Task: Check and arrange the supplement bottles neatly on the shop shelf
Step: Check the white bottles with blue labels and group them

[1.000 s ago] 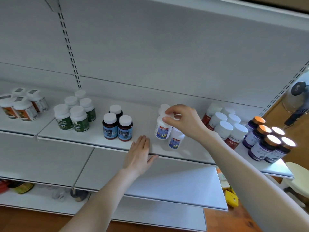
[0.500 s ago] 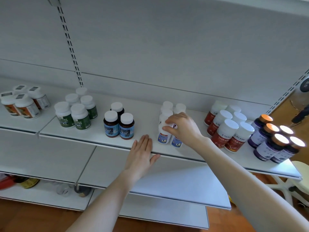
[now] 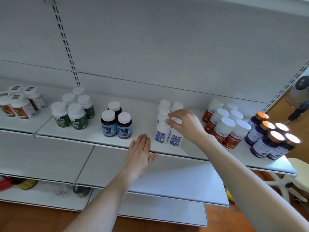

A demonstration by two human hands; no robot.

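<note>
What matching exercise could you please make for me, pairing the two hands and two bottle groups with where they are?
1. left hand
2. right hand
3. orange-capped bottles
4. green-label bottles

A. far right end of the shelf
B. flat on the shelf's front edge
C. left of the brown bottles
D. grips the cap of a blue-label bottle

Pairs: 1-B, 2-D, 3-A, 4-C.

A pale grey back panel (image 3: 167, 47) faces me, a slotted upright (image 3: 66, 47) running down its left part. Reddish wooden floor (image 3: 41, 221) lies below. At my right stands a white stool (image 3: 299, 166), a fan (image 3: 299, 91) behind it.
</note>
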